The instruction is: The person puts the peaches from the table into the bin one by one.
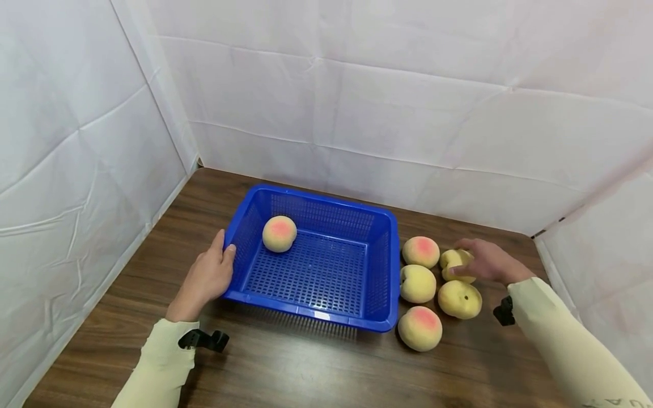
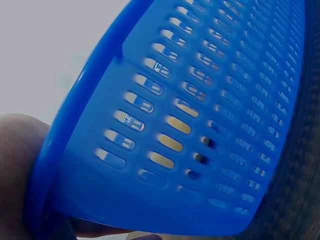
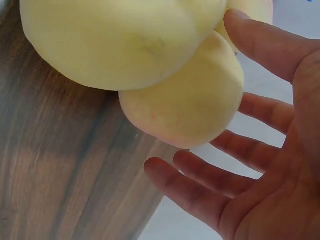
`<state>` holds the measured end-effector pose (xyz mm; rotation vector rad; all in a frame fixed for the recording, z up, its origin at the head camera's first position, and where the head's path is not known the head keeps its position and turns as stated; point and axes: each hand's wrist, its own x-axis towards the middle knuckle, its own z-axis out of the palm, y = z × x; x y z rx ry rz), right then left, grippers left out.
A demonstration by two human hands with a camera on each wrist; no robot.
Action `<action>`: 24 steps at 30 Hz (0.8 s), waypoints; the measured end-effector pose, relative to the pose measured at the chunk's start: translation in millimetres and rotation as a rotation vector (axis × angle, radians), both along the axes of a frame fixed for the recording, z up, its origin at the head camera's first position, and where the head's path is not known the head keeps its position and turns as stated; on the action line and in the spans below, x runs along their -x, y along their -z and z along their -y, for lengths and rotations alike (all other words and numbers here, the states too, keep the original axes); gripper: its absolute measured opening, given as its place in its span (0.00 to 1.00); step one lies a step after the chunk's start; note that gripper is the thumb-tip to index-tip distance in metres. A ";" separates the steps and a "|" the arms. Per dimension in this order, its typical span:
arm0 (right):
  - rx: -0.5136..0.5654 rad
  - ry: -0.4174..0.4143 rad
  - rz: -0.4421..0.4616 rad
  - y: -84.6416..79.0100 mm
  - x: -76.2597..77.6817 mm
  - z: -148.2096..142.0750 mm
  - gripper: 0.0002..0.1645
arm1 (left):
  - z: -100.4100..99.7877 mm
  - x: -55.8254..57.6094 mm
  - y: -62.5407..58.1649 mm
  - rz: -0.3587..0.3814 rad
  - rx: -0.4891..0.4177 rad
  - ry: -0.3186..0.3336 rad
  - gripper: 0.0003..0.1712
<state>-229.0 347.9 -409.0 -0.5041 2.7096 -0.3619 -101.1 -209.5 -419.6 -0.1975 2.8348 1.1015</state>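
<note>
Looks like a curtained booth (image 1: pixel 76 113), bldg. type unclear: creased wht. sheets (image 1: pixel 377 102) round wood-grain tabletop (image 1: pixel 306 365).

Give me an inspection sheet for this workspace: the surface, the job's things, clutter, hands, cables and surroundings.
Surface: brown wood-grain table, with glare in front of the basket.
Job's things: blue basket with one peach inside, near its left end; five more peaches grouped on the table to its right.
Clutter: nothing seen.
Left hand: holds the basket's left rim.
Right hand: fingers spread around the far-right peach; no firm grip visible.
Cables: nothing seen.
Surroundings: creased white sheeting behind the table and at both sides.
</note>
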 end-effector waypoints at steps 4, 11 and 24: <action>0.009 -0.014 -0.009 6.3 1.0 0.7 0.47 | -0.3 -1.0 -0.8 0.005 0.004 -0.006 0.34; 0.010 0.035 0.063 14.4 0.9 1.7 0.54 | -0.8 -0.4 -0.7 0.002 0.003 -0.004 0.34; -0.015 0.039 0.055 15.4 3.8 1.1 0.54 | -0.4 1.1 0.9 -0.008 -0.002 0.000 0.34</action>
